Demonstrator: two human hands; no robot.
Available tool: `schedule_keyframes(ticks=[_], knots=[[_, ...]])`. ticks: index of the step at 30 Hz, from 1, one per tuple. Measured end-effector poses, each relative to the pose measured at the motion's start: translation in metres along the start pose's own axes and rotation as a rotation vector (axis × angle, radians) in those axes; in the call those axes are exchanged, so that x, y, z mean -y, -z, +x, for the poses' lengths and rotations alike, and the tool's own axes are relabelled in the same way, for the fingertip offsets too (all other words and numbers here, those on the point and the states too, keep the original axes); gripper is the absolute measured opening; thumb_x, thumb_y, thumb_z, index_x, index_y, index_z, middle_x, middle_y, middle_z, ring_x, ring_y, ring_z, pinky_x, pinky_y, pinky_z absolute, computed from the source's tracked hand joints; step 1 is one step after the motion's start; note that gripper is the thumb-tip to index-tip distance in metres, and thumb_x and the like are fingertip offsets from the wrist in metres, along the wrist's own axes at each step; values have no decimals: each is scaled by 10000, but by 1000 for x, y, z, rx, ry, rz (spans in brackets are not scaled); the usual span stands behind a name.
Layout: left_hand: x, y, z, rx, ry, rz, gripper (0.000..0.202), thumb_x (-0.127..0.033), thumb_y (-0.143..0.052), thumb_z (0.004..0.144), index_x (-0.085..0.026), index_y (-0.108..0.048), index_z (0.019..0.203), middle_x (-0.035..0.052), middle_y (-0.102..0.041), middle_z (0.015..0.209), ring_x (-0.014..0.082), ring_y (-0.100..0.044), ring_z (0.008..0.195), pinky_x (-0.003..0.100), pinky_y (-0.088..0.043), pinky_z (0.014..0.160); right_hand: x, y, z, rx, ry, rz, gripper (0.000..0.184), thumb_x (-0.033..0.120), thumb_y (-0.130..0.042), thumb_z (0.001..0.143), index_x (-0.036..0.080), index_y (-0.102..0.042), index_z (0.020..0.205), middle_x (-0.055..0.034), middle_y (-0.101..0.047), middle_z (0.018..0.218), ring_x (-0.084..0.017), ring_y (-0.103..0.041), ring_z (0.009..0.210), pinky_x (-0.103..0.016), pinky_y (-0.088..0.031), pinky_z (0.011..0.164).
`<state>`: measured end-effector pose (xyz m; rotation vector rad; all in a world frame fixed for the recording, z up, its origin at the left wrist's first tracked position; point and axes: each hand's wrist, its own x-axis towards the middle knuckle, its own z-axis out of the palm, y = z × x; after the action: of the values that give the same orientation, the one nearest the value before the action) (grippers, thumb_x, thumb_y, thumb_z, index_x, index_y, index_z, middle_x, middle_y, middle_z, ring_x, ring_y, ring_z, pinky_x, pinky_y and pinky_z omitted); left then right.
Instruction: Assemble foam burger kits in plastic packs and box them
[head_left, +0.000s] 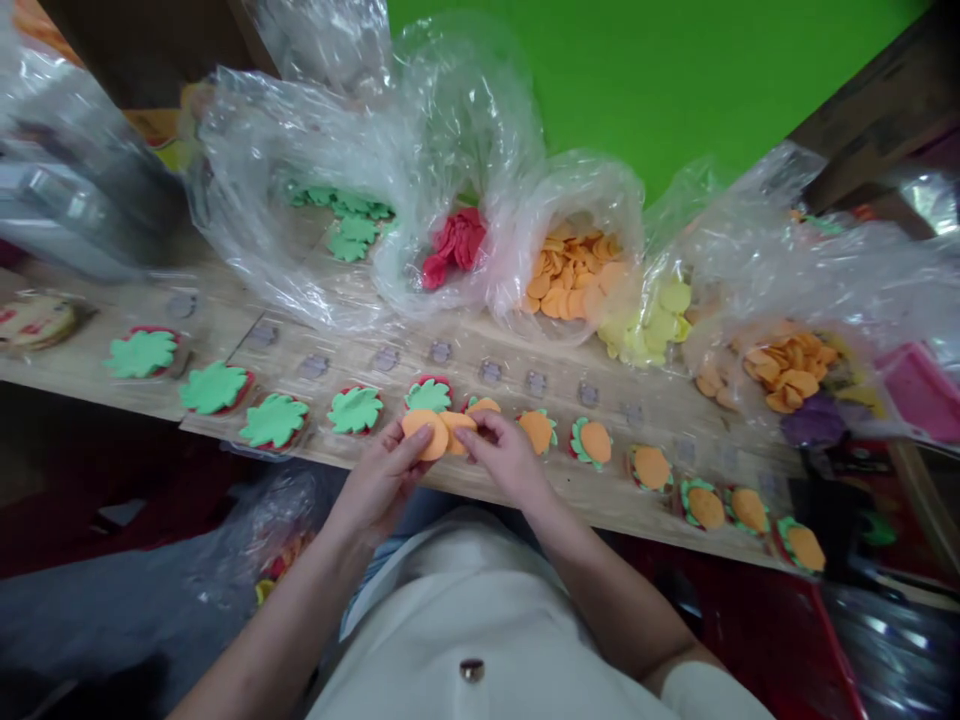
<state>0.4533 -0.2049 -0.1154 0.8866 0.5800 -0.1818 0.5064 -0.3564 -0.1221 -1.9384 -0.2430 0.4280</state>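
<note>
At the far left end of the wooden surface (pixel 592 492) lies a pale flat piece (pixel 34 322) with red marks, near a grey container (pixel 75 210) set farther back. To its right begins a row along the near side: a green frilled piece (pixel 142 353) on a red base, then a second (pixel 215 388), a third (pixel 274 420) and a fourth (pixel 355 410) like it. Behind them, at the far side, an open clear bag (pixel 247 215) holds more green pieces (pixel 354 237).

Near the middle, the left hand (pixel 384 478) pinches an orange oval (pixel 424 436) under its thumb, just in front of a fifth green frilled piece (pixel 428 393). The right hand (pixel 504 452) grips another orange oval (pixel 457 428) between thumb and fingers; the two ovals overlap in front of the person, above the near edge. Farther back stand bags of red pieces (pixel 459 242) and orange pieces (pixel 574 278), with small greyish clear pieces (pixel 491 372) lined up before them.

Right of the hands, the row carries on with stacks topped in orange, among them one on green (pixel 592 442) and, at the right end, another (pixel 804 546). Behind these lie yellow pieces (pixel 651 320) in plastic, then more orange pieces (pixel 791 368), a purple bundle (pixel 814 418) and a pink item (pixel 921 385).
</note>
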Motion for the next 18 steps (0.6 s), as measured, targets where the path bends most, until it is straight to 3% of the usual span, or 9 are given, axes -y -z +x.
schedule_keyframes(ticks=[2,4,8,10,13,18], knots=[[-1,15,0,-107,-109,53,272,-295,-646,740,-176,-572,973,18,-608,969,101,-568,849,195,-457,756,-3,1,10,-49,-54,87,238,383,-508,812,174,-599,883,-8,-626,738,-133,-578,608,-250,-488,520],[-2,33,1,-190,-181,178,298,-327,-628,748,-181,-556,997,15,-604,945,111,-568,828,210,-453,737,-3,2,22,-100,-16,10,236,341,-523,803,183,-590,965,-18,-643,828,-140,-595,692,-256,-486,581],[-4,61,-1,-164,-281,610,411,-370,-584,764,-181,-510,1122,61,-594,1059,182,-558,959,291,-435,832,4,-13,46,83,112,-162,321,288,-567,779,207,-528,1087,4,-645,833,-130,-599,721,-256,-466,642],[-4,64,-3,-116,-355,807,465,-358,-552,781,-174,-469,1200,99,-529,1218,217,-486,1122,346,-365,955,7,-24,57,136,203,-274,274,257,-563,788,201,-540,1055,-3,-642,855,-138,-595,764,-272,-458,693],[-2,58,-4,-13,-420,1016,552,-305,-499,804,-167,-361,1321,122,-407,1371,224,-385,1245,375,-281,1032,8,-34,69,104,333,-486,189,203,-554,799,184,-587,984,-44,-624,946,-176,-559,909,-318,-427,818],[6,46,3,127,-360,1214,673,-234,-470,791,-194,-208,1409,144,-478,1316,255,-527,1116,407,-397,923,3,-27,69,-24,421,-683,271,219,-514,831,157,-563,1090,-97,-568,992,-211,-514,949,-351,-433,843]])
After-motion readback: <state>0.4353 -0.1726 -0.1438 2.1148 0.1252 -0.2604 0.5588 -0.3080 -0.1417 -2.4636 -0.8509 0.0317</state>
